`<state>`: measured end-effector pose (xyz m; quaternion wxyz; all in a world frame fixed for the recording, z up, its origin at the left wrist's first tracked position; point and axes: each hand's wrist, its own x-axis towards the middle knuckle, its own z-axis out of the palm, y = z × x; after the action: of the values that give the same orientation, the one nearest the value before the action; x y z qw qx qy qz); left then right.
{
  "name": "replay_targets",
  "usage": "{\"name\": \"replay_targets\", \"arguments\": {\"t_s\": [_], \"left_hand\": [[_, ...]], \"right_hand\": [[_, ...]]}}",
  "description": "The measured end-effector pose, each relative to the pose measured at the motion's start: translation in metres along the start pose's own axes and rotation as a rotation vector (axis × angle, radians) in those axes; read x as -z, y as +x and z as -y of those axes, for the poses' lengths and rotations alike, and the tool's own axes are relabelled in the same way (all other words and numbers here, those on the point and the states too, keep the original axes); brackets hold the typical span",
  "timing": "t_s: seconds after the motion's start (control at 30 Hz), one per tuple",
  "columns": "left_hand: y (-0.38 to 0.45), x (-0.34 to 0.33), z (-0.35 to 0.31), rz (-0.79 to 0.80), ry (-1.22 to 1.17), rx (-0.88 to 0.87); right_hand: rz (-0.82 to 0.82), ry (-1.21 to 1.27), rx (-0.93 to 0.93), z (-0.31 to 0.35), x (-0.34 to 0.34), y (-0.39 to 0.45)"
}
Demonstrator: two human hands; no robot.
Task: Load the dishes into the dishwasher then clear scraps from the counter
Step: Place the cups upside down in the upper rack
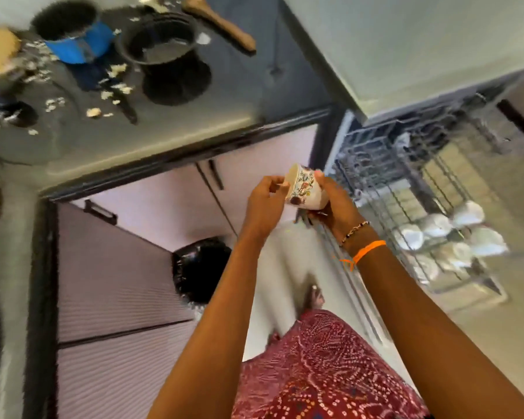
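Both hands meet on one floral cup [306, 190] in the head view. The right hand [335, 204] curls its fingers round the cup's far side and base, and the left hand [265, 202] pinches the rim with its fingertips [280, 184]; the cup is tipped on its side, mouth toward the left hand. Motion blur softens nearly everything. Just beyond the right fingers stands the dishwasher rack [406, 182], pulled out, its wires smeared together; pale cups [454, 231] sit in its near end, their number hard to count. Well beyond the left fingertips, the counter [164, 140] holds a blue pot [73, 34], a dark pan [161, 40], a wooden spoon [218, 22] and scattered white scraps [115, 74]. Items at the counter's left edge are cut off by the frame and cannot be identified. Below the hands, a black bag [200, 267] sits on the floor, partly hidden by the left forearm.
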<state>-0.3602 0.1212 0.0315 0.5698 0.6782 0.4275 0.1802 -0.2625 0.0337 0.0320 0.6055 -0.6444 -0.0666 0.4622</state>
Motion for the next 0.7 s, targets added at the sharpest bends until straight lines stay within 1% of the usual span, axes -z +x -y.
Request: {"name": "replay_targets", "arguments": {"t_s": [0.07, 0.2, 0.27, 0.33, 0.43, 0.5, 0.57, 0.6, 0.7], "left_hand": [[-0.011, -0.039, -0.007, 0.143, 0.045, 0.017], [-0.026, -0.116, -0.022, 0.392, 0.141, 0.001], [-0.03, -0.152, -0.027, 0.479, 0.154, 0.01], [-0.029, -0.19, -0.028, 0.518, 0.16, 0.03], [-0.028, -0.252, -0.029, 0.586, 0.207, 0.051], [-0.028, -0.298, -0.029, 0.652, 0.238, 0.096], [-0.03, -0.34, -0.032, 0.712, 0.296, 0.101], [-0.03, -0.361, -0.034, 0.733, 0.325, 0.103], [-0.026, -0.415, -0.036, 0.768, 0.344, 0.137]], "right_hand": [[-0.092, 0.014, -0.007, -0.003, 0.042, -0.01], [-0.276, 0.039, -0.092, -0.012, 0.141, -0.023], [-0.35, 0.014, -0.112, -0.014, 0.187, -0.03], [-0.418, -0.038, -0.127, -0.017, 0.234, -0.034], [-0.493, -0.215, -0.123, -0.024, 0.305, -0.034], [-0.518, -0.443, -0.121, -0.028, 0.355, -0.031], [-0.525, -0.703, -0.113, -0.027, 0.398, -0.027], [-0.522, -0.778, -0.108, -0.026, 0.419, -0.025], [-0.525, -0.871, -0.074, -0.025, 0.475, -0.007]]}}
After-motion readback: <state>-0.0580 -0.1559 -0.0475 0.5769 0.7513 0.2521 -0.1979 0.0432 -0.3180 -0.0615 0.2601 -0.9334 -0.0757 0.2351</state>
